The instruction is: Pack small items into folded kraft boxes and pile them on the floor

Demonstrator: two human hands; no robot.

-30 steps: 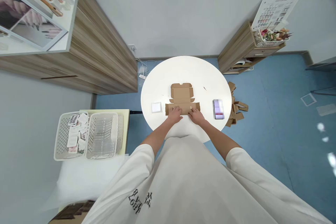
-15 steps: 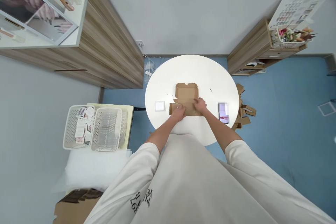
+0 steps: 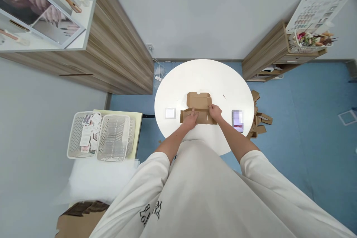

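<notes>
A brown cardboard box blank (image 3: 199, 101), partly folded, lies on the white round table (image 3: 206, 74) in front of me. Its notched lid panel points away from me, and a crease runs across the middle. On the left part of the near panel rests my left hand (image 3: 191, 119), fingers stretched out over the cardboard. My right hand (image 3: 215, 112) has its fingers closed on the cardboard's right edge near the crease. What lies under the palms is hidden.
A small white square item (image 3: 170, 113) is on the table's left, a phone (image 3: 238, 121) on its right. Cardboard pieces (image 3: 262, 118) lie on the floor beyond. Two white baskets (image 3: 113, 137) stand at left, beside wooden cabinets (image 3: 119, 44).
The side panels along the crease have been bent upward. My right hand has gone from lying on the cardboard to gripping its right edge; my left fingers reach farther toward the crease.
</notes>
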